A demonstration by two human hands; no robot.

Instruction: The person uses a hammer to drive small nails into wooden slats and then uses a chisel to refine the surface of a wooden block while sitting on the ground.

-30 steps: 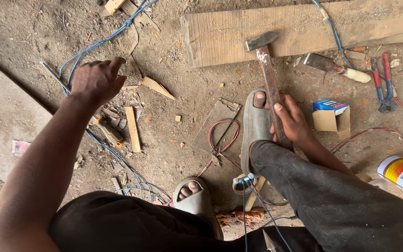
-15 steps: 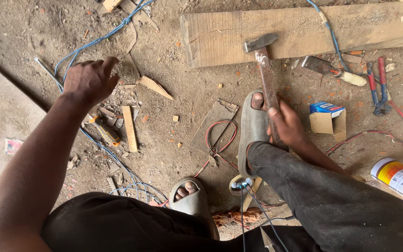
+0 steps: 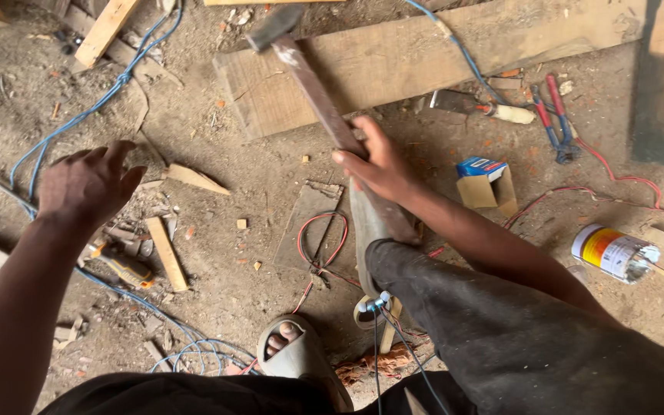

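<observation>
- Left hand [image 3: 86,184]: left of frame, middle height; fingers spread apart, palm down, holding nothing, hovering above a litter of wood offcuts.
- Blue cable [image 3: 78,115]: runs from upper left down past the left hand and loops along the lower edge near the sandal.
- Wood strip [image 3: 167,252]: short, pale, lying on the dirt just right of and below the left hand; a wedge-shaped chip [image 3: 194,179] lies above it.
- Sandalled foot [image 3: 295,350]: lower centre, toes showing.
- Red wire [image 3: 324,242]: looped on the ground at centre, beside a flat scrap of board.
- Hammer [image 3: 309,77]: upper centre; dark head near the top edge, long brown handle slanting down to the right, lifted over the plank.
- Right hand [image 3: 378,165]: centre; fingers clamped round the lower hammer handle.
- Plank [image 3: 424,61]: broad, pale, across the upper centre and right.
- Small box [image 3: 487,183]: blue and white top, right of centre.
- Pliers [image 3: 556,115]: red-handled, upper right.
- Tin can [image 3: 612,253]: on its side, right edge.
- Step judged: hammer in hand and raised; a strike would call for the left hand to stay out of the way.
</observation>
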